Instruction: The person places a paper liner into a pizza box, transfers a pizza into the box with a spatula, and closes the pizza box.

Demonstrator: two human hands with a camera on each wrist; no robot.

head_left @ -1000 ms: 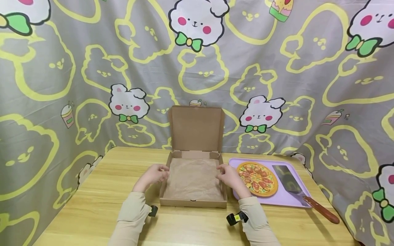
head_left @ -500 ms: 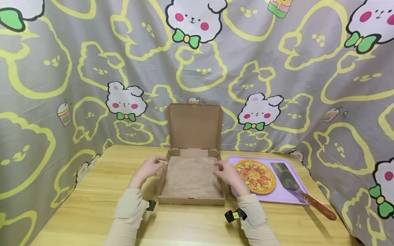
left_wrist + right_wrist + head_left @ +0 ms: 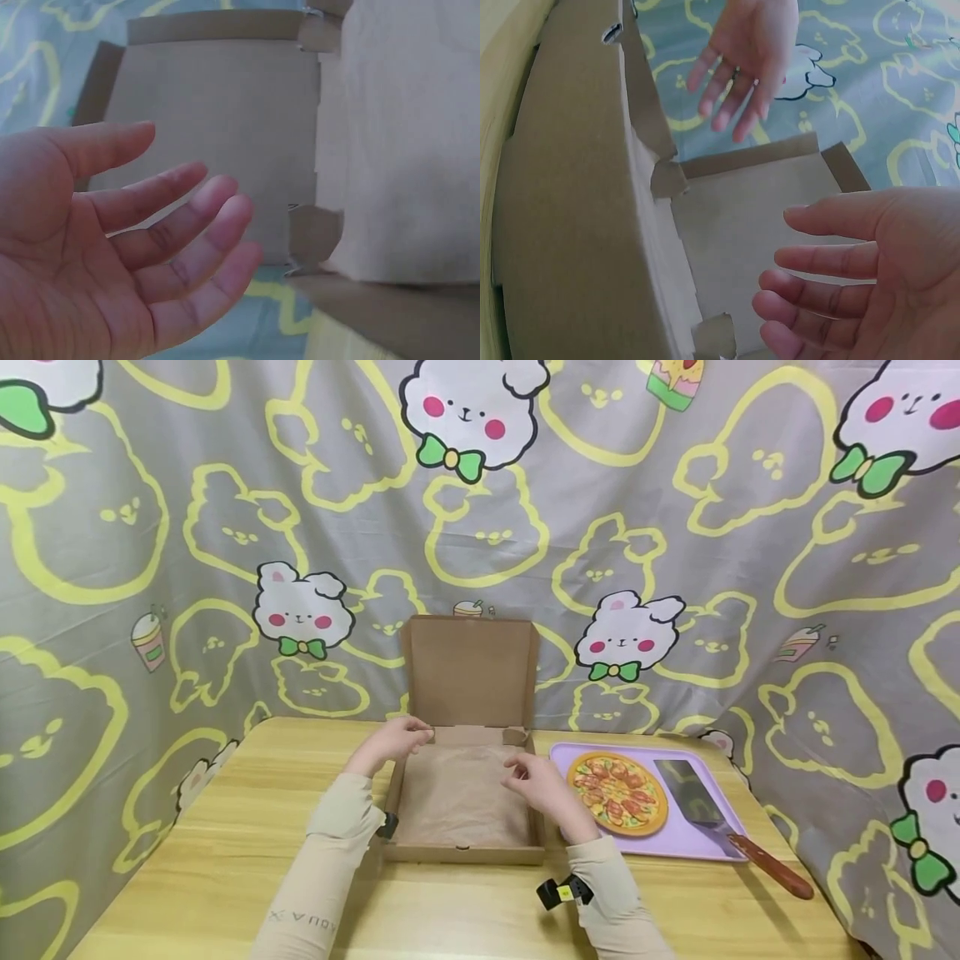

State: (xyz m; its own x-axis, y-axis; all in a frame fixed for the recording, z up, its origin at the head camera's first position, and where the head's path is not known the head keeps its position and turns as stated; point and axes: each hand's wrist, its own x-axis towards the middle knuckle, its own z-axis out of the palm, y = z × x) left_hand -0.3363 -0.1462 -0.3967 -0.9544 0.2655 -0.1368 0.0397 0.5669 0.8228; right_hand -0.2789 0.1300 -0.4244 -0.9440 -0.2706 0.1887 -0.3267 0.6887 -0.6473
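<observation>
A brown cardboard pizza box [image 3: 461, 854] stands on the table with its lid raised, lined with a sheet of brown paper [image 3: 465, 793]. My left hand [image 3: 393, 743] hovers over the box's back left corner, fingers loosely bent and holding nothing; the left wrist view shows its bare palm [image 3: 97, 247] facing the raised lid [image 3: 217, 135]. Over the right side of the box is my right hand [image 3: 542, 787], its fingers relaxed with nothing between them. In the right wrist view both the right hand [image 3: 855, 277] and the left hand [image 3: 750, 60] appear apart from the cardboard.
Right of the box lies a purple tray [image 3: 622, 846] bearing a pizza [image 3: 618, 793] and a pizza server [image 3: 693, 793]. The server's wooden handle [image 3: 772, 867] juts past the tray's front right corner. A patterned curtain [image 3: 480, 543] hangs behind the wooden table [image 3: 262, 793].
My left hand has gone from the box's left side up and right, toward the back corner. My right hand has shifted slightly inward over the box. The box and tray stay put.
</observation>
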